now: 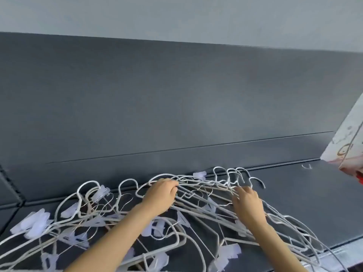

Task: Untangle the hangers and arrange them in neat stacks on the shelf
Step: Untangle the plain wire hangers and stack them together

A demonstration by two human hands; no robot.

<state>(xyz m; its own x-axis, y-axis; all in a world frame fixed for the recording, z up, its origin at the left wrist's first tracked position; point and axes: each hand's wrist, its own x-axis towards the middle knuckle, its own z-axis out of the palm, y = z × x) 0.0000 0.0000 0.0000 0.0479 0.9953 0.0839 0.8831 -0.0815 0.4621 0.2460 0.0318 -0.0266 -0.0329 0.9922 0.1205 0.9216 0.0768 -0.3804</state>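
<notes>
A tangled heap of white wire hangers with pale clips lies across the dark grey shelf. My left hand is closed around a bundle of hanger wires near the middle of the heap, just below their hooks. My right hand rests on the right part of the heap, fingers bent over the wires under a cluster of hooks. More hangers fan out to the lower right past the shelf's front edge.
The shelf's dark back panel rises behind the heap, with a pale wall above. A white patterned box or bag hangs in at the right edge. A slotted upright stands at the far left.
</notes>
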